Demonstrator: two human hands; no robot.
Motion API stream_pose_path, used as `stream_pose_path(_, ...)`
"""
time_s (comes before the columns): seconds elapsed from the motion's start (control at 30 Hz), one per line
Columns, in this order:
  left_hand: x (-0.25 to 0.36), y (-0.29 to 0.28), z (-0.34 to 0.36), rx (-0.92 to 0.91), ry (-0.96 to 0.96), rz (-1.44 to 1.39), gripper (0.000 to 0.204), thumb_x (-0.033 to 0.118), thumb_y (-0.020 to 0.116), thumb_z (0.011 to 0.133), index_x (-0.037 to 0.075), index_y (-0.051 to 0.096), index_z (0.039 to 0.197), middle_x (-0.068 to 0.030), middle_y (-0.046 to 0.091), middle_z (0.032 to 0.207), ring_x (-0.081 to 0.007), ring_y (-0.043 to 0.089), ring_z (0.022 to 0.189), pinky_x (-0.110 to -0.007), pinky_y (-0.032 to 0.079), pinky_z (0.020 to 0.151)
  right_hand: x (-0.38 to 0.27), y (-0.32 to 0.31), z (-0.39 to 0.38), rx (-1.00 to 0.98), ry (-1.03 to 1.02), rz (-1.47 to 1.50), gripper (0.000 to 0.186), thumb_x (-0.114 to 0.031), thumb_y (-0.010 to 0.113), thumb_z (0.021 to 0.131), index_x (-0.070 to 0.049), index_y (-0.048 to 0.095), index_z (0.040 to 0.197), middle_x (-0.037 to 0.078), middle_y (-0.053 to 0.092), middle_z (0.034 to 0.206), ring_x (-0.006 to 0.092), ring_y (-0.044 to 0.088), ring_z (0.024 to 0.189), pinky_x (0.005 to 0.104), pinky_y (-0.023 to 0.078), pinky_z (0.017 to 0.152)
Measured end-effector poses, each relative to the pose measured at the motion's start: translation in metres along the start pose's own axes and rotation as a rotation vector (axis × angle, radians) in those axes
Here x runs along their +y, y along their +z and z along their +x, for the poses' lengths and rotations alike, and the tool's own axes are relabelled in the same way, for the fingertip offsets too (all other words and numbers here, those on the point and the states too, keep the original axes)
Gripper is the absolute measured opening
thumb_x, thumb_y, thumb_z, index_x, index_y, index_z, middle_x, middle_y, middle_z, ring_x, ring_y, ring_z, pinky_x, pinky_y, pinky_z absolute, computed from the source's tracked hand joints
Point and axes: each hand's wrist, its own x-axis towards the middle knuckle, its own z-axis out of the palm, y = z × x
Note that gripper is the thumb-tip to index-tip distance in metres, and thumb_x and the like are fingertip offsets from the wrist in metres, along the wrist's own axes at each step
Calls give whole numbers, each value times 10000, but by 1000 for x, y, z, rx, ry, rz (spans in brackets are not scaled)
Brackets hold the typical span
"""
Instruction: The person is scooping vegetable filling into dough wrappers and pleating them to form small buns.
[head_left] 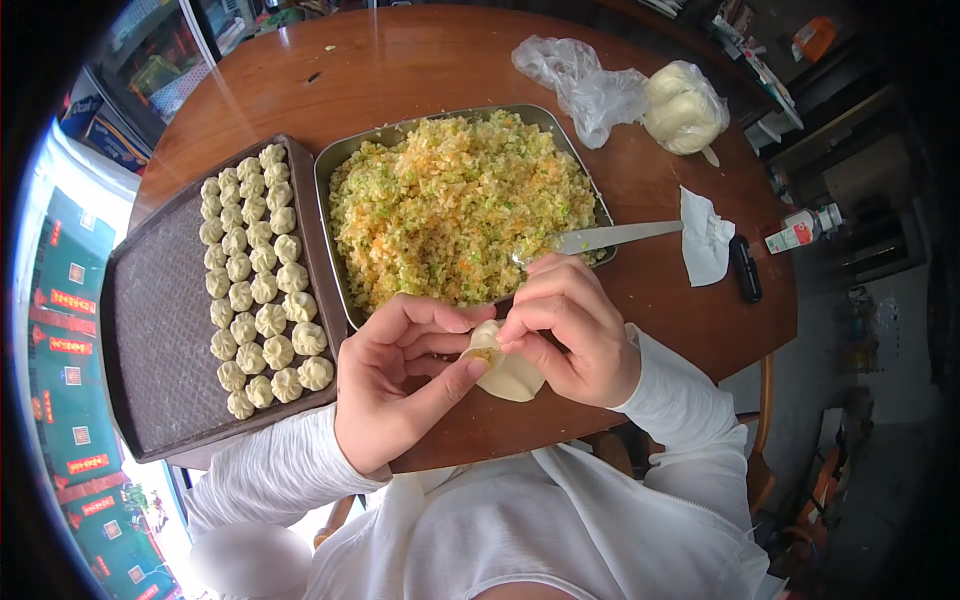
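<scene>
Between both hands, above the table's near edge, is a partly pleated dumpling [512, 378] with a little filling showing at its opening. My left hand [405, 375] holds it from the left, thumb across the filling opening and fingers behind. The fingertips of my right hand [572, 330] pinch the wrapper's upper edge. Just beyond the hands stands a metal tray [322, 215] heaped with chopped vegetable filling [450, 200] in yellow, orange and green. A metal spatula [620, 235] rests with its blade end in the filling and its handle over the right rim.
A dark baking tray [150, 330] on the left carries rows of pleated dumplings [270, 320]. Dough in a plastic bag [685, 110] and a crumpled clear bag [585, 85] lie at far right. Nearer are a white paper [706, 238], a black object [745, 268] and a bottle [803, 228].
</scene>
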Motion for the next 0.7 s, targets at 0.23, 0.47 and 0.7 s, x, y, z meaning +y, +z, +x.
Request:
stream_pose_path(0.23,-6,-4,-1,-19,58,22,175,-74,664,905,-25,579,1050,-199,635,1272,-161,666,1065,-314,552,954,1,-1,0,1,2,6,165,-64,730,825,-99,619,941,66,564,946,285,555,877,415,461,830)
stream_pose_path(0.47,-3,-3,-1,-5,52,44,133,-54,642,932,-29,580,1047,-207,647,1249,-171,670,1067,-327,550,965,0,-2,0,-23,45,104,252,-146,851,739,-105,636,864,33,597,865,254,578,824,406,469,820)
stream_pose_path(0.7,-2,-4,0,19,0,35,135,-29,641,946,-35,575,1063,-207,658,1217,-176,668,1072,-323,549,965,-2,-5,3,-36,72,180,268,-143,867,722,-103,653,878,31,609,857,249,580,815,390,478,804)
